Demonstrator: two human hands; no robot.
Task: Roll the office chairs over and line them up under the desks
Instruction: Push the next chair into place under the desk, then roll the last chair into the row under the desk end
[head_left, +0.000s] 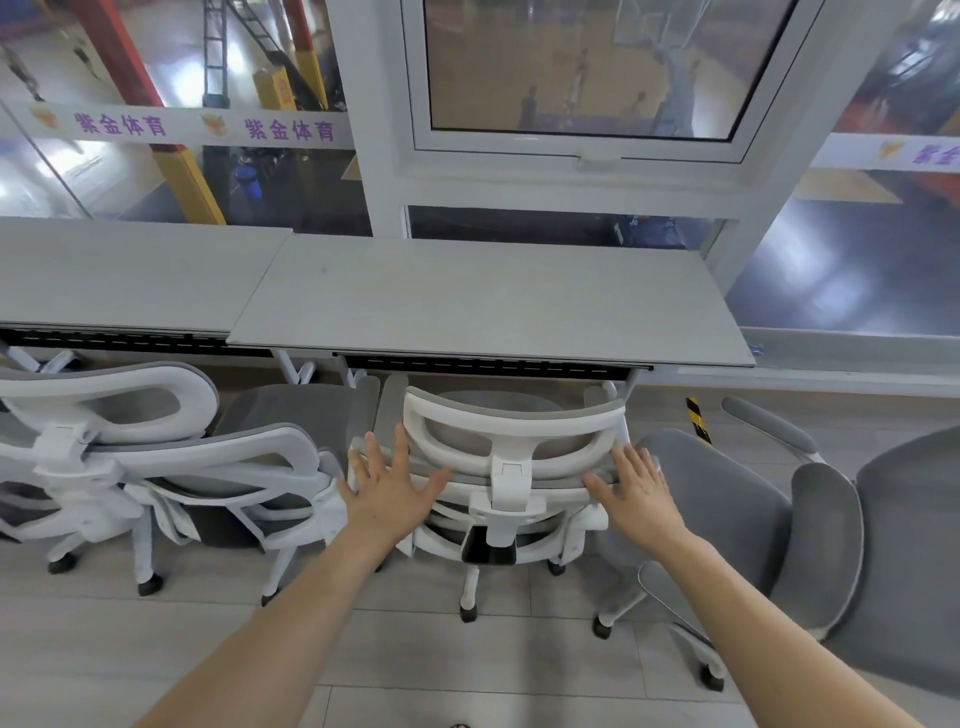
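The left hand (387, 480) and right hand (631, 486) lie flat, grip wide, on the back of the middle chair (511, 454). Its seat is partly under the worktop (467, 301) at 12 o'clock. Push evenly and straight, keeping off the neighbour chair (130, 447) at 9 o'clock.

Bare forearms (291, 613); left hand (387, 491), right hand (634, 488) bare

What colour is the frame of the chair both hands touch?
White chair frame; shows best in the head view.
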